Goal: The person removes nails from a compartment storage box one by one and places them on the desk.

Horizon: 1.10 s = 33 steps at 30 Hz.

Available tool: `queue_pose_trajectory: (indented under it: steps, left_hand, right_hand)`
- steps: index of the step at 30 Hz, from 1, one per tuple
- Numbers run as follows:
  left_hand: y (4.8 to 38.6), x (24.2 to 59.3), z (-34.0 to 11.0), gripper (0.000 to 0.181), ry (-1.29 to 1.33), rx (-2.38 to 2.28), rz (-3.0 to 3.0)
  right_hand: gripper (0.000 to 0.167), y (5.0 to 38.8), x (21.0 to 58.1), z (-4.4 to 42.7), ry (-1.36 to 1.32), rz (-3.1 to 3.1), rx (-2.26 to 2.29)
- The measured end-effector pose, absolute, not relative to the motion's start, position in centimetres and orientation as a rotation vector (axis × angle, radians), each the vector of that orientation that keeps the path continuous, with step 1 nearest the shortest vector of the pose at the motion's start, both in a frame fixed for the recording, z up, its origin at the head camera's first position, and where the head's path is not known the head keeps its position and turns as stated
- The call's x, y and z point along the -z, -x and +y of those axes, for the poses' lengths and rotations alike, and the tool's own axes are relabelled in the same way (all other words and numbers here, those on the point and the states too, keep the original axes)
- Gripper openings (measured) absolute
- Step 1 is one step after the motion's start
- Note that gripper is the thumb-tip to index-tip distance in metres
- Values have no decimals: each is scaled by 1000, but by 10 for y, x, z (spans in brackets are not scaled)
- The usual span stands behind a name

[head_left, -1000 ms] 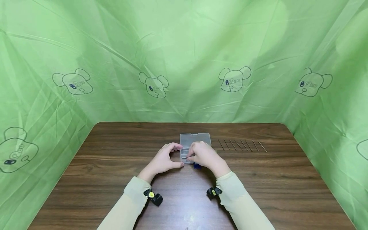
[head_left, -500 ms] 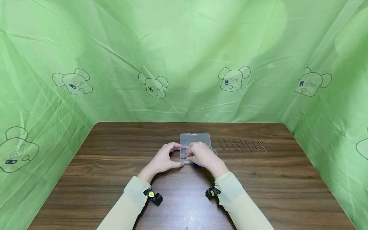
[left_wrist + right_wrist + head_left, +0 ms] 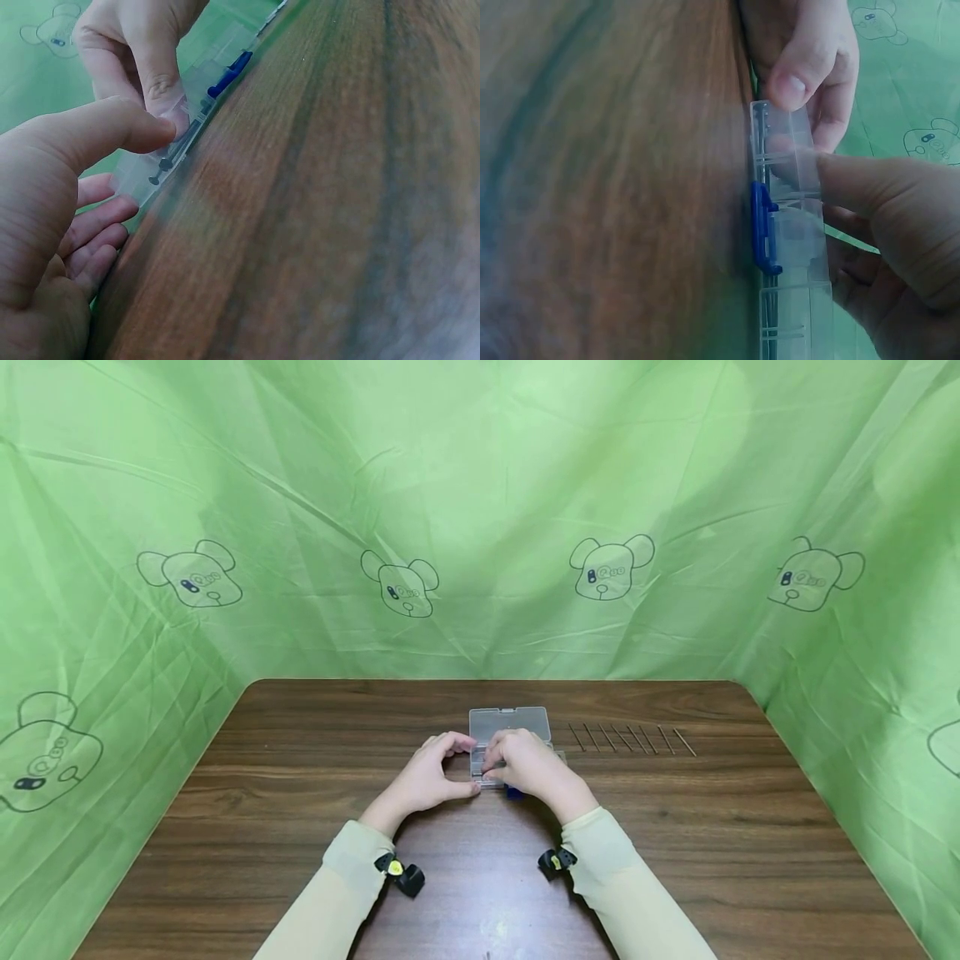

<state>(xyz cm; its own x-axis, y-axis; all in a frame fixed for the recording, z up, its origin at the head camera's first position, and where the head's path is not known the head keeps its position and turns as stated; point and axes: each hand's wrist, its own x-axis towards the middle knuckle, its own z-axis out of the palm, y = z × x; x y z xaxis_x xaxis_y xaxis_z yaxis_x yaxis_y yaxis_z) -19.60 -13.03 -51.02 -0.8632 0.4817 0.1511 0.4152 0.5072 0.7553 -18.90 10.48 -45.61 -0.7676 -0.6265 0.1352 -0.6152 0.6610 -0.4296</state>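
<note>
A clear plastic case (image 3: 476,762) with its lid (image 3: 510,724) raised stands in front of me, a blue latch (image 3: 763,229) on its near side. My left hand (image 3: 431,774) grips the case's left end, thumb at the front corner and fingers at the back. Inside, the thumb and fingers of my right hand (image 3: 532,764) are pinched together low in the case. A dark nail (image 3: 166,163) lies at those fingertips, which hold it; they are partly hidden. Nail heads also show near the case's left end in the left wrist view.
To the right of the case, several thin nails (image 3: 630,739) lie in a slanted row on the brown wooden table (image 3: 300,718). A green cloth (image 3: 495,635) printed with bear faces hangs around the back and sides.
My right hand's fingertips have shifted very slightly left within the case. My left hand, the case and the row of nails stay where they were.
</note>
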Motion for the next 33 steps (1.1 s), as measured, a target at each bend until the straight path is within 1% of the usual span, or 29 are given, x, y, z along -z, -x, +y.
queue_pose_trajectory:
  steps: [4, 11, 18, 27, 33]
  left_hand:
    - [196, 510, -130, 66, -786, -1289, 2659]
    - [197, 510, -130, 66, -794, -1294, 2653]
    - [196, 511, -131, 66, -795, -1297, 2658]
    - [193, 510, -129, 67, -780, -1272, 2658]
    - [193, 510, -129, 66, -784, -1283, 2650]
  right_hand:
    - [4, 190, 456, 105, 1076, 2814, 710]
    - [6, 190, 457, 104, 1001, 2796, 721]
    - [7, 192, 456, 104, 1049, 2770, 669]
    - [6, 195, 449, 111, 1079, 2644, 784]
    - [10, 193, 448, 111, 1046, 2646, 759]
